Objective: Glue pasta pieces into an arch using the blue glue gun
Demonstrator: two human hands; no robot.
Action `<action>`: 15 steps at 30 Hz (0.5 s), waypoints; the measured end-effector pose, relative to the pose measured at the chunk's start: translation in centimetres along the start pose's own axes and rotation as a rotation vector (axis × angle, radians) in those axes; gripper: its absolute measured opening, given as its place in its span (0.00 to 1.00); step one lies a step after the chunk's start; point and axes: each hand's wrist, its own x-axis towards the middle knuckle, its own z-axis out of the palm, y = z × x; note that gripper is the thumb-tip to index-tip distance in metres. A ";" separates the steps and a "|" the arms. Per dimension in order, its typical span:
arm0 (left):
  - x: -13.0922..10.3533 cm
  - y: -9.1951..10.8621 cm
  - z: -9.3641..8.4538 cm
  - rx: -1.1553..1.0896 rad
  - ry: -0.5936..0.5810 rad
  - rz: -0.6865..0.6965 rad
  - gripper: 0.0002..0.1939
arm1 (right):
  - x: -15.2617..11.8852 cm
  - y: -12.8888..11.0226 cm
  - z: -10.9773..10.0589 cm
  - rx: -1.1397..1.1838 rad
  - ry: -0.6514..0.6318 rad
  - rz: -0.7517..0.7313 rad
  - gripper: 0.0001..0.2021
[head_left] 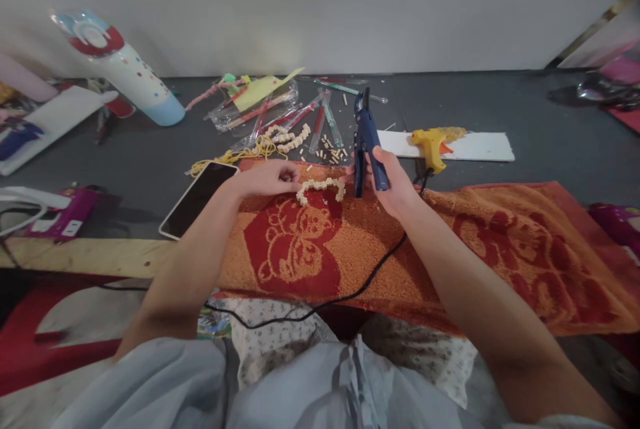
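My right hand (395, 179) is wrapped round a pair of dark blue pliers (370, 142), held upright with the jaws pointing away from me and its two long handles towards me. My left hand (270, 178) is closed, thumb and fingertips together, right beside the left end of a curved strand of small cream pieces (323, 184). Whatever those fingers pinch is too small to make out. The strand lies in an arch on an orange and red towel (370, 236), between my two hands. Several loose cream pieces (333, 150) are scattered just behind it.
A yellow glue gun (433, 146) rests on a white strip (487, 146); its black cable (370, 276) crosses the towel. Left are a phone (200, 199), yellow cord (210, 164), another cream strand (295, 139) and a leaning bottle (135, 72). Plastic-wrapped sticks (265, 109) lie behind.
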 end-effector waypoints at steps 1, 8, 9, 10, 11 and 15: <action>0.0 0.0 0.0 -0.005 0.000 0.001 0.13 | 0.0 -0.1 -0.1 -0.007 0.000 -0.011 0.30; 0.0 0.1 -0.3 -0.022 -0.061 0.046 0.13 | 0.4 0.4 -0.7 -0.037 -0.022 0.011 0.28; 0.0 0.0 -0.3 -0.027 -0.066 0.050 0.13 | 0.4 0.5 -0.7 -0.032 -0.025 0.015 0.27; 0.0 0.0 -0.3 -0.035 -0.067 0.052 0.13 | 0.5 0.6 -0.8 -0.028 -0.027 0.018 0.27; 0.0 0.0 -0.3 -0.042 -0.068 0.053 0.13 | 0.5 0.7 -0.8 -0.028 -0.028 0.021 0.26; 0.1 -0.1 -0.3 -0.055 -0.073 0.052 0.14 | 0.6 0.8 -0.8 -0.045 -0.024 0.031 0.27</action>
